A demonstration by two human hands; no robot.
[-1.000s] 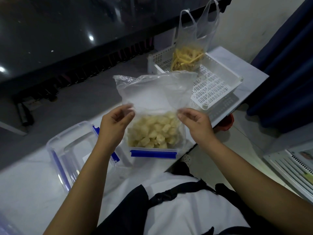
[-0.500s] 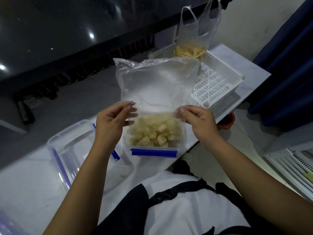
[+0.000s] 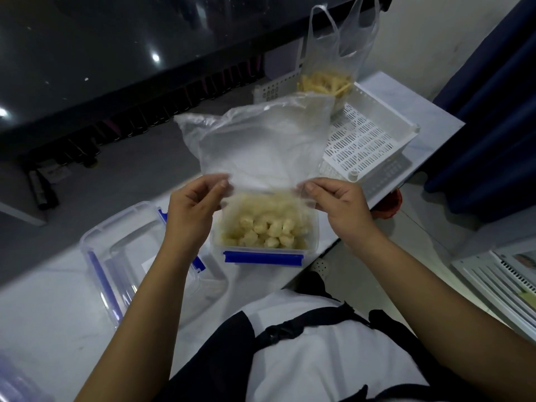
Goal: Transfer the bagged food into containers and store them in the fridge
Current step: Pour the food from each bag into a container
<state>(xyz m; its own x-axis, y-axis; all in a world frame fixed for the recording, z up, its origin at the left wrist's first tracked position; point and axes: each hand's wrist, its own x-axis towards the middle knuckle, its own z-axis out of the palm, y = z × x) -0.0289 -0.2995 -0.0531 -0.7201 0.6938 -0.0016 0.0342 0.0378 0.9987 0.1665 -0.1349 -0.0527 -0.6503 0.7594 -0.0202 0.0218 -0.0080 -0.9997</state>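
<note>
The pale food chunks (image 3: 266, 227) already lie in the clear blue-clipped plastic container (image 3: 313, 227), both the left hand (image 3: 190, 211) and right hand (image 3: 338, 206) pinching the upended clear plastic bag (image 3: 261, 146) above it, while lidding, the bagged yellow strips (image 3: 324, 82) and fridge storage remain.

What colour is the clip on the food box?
Blue, the latch on the clear container; the head view shows it.

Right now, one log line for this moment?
left hand: pinches bag | right hand: pinches bag | food: in container | lid: off
</note>
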